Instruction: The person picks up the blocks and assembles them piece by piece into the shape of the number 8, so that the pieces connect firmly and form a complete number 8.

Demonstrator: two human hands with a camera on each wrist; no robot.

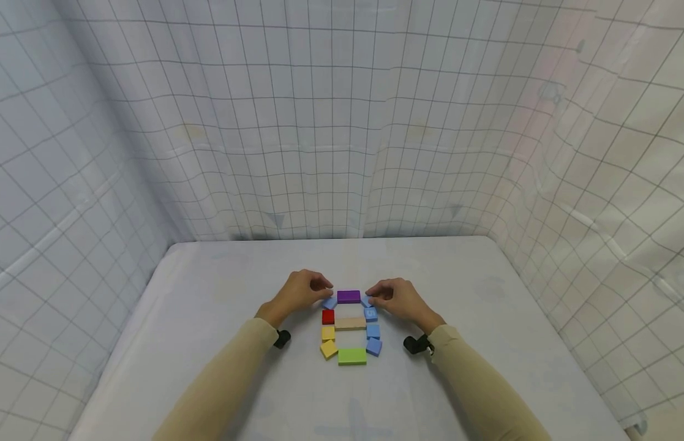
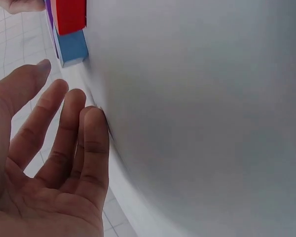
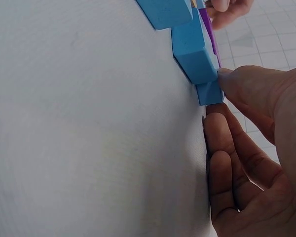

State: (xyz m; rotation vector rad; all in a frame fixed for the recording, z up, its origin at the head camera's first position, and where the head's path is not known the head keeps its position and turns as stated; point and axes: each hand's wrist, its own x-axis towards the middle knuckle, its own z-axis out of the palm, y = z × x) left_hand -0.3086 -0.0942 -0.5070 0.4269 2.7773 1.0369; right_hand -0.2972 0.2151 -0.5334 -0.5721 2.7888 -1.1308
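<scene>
Colored blocks form an upright ring on the white table. My left hand (image 1: 302, 291) is beside the upper-left blue block (image 1: 330, 303); the left wrist view shows its fingers loosely bent, with a gap between thumb and block. At the upper right, thumb and forefinger of my right hand (image 1: 399, 298) pinch a small blue block (image 3: 209, 94). Between these two blue blocks lies a purple block (image 1: 349, 297). Below them are a red block (image 1: 327, 316) on the left and a blue block marked 5 (image 1: 370, 314) on the right.
A tan strip (image 1: 349, 323) crosses the ring's middle. Lower down are two yellow blocks (image 1: 327, 333) at left, two blue blocks (image 1: 373, 331) at right and a green block (image 1: 352, 356) at the bottom. Grid-patterned curtains (image 1: 342, 153) surround the table (image 1: 430, 392).
</scene>
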